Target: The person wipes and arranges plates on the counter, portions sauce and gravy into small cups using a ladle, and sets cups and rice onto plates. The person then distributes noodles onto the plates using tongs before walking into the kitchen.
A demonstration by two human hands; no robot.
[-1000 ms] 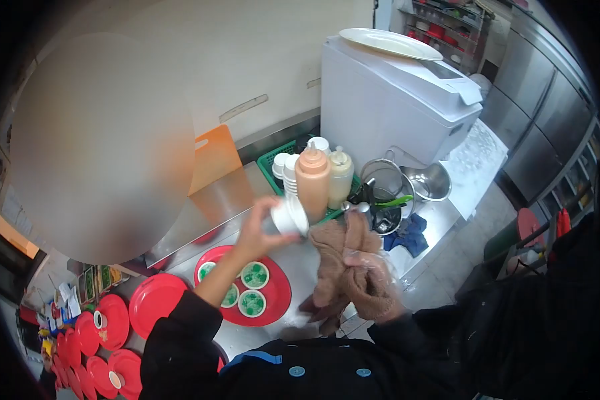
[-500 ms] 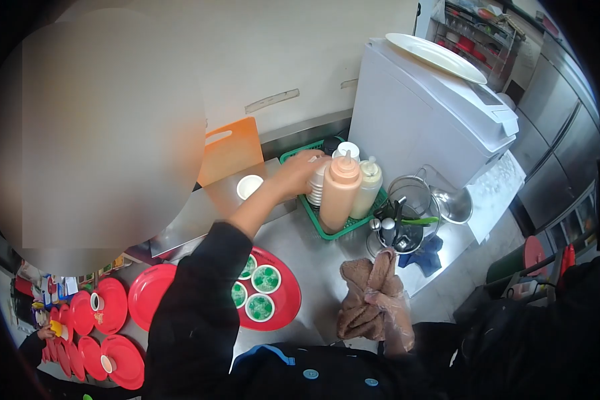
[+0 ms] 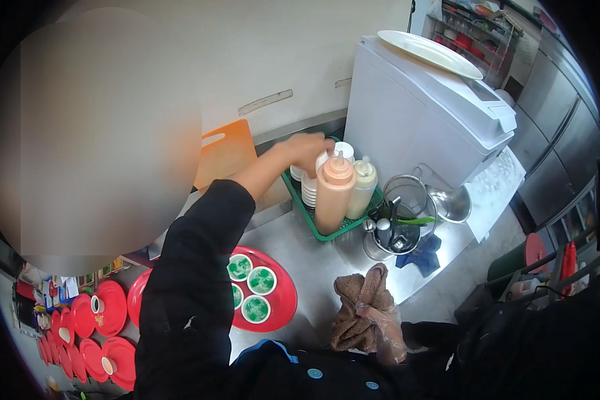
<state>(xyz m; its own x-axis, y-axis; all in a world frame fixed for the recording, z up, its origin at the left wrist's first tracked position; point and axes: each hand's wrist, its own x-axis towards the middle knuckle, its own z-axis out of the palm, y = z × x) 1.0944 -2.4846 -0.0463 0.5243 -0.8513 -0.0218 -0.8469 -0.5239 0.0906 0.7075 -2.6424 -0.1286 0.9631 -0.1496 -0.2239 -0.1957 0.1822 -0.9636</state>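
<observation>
My left hand reaches into a green basket, its fingers bent down around a white cup; the fingertips are partly hidden. Stacked white cups stand just below that hand. Beside them in the basket are a squeeze bottle of orange-pink sauce and one of pale cream sauce. In a clear plastic glove, my right hand is closed on a bunched brown towel at the counter's front edge. Below my left arm, a red plate carries several white cups with green contents.
A pot of utensils with a strainer stands right of the basket, near a dark blue cloth. Behind is a white appliance topped by a plate. An orange cutting board leans on the wall. Several red plates lie left.
My left hand has shifted slightly up and deeper into the basket, from the nearer cup stack to a cup behind it. My right hand keeps the towel.
</observation>
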